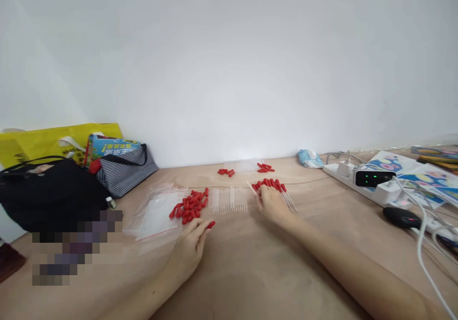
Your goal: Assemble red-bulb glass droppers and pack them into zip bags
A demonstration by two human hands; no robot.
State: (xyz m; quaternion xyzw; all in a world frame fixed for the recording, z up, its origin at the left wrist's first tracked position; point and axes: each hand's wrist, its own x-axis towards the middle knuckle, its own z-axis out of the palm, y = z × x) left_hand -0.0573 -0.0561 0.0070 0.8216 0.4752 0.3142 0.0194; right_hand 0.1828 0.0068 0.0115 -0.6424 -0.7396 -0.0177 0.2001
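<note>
My left hand (195, 241) is closed, with a red rubber dropper bulb (211, 224) pinched at its fingertips. Just beyond it lies a heap of loose red bulbs (191, 206). My right hand (271, 204) is closed on a thin clear dropper tube (251, 188), whose end pokes out to the left of the fingers. Under and behind that hand, a row of droppers fitted with red bulbs (277, 184) lies side by side, partly covered by the fingers. Between both hands, bare clear tubes (227, 201) rest in a row on the brown tabletop (236, 272).
Clear zip bags (157, 212) lie left of the bulbs. Near the wall are more tubes (241, 167) and small red bulbs (226, 172). Bags, including a striped one (125, 172), stand at left. A white power strip (361, 186) with cables and a black mouse (401, 217) occupy the right.
</note>
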